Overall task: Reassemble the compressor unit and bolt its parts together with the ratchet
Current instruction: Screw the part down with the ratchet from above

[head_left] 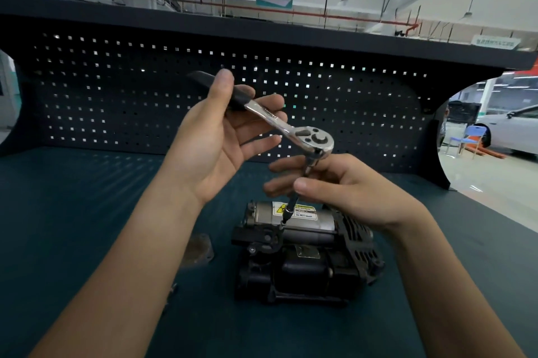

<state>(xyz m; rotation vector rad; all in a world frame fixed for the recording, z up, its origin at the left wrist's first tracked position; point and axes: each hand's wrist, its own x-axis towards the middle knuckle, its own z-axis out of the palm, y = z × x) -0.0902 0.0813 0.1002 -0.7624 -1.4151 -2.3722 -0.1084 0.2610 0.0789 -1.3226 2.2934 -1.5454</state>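
Note:
The compressor unit [305, 253], black with a silver cylinder and a warning label, lies on the green bench mat in front of me. A chrome ratchet [305, 136] with a black handle is held above it. Its extension bar [289, 209] slants down to a bolt on the black bracket at the unit's left end. My left hand [215, 142] holds the ratchet handle between the thumb and loosely spread fingers. My right hand [343, 189] pinches the extension bar just below the ratchet head.
A flat grey metal plate [198, 250] lies on the mat [87, 212] left of the compressor. A dark pegboard [145, 95] walls off the back of the bench under a shelf. Past the right end stand a blue chair [468, 139] and a white car.

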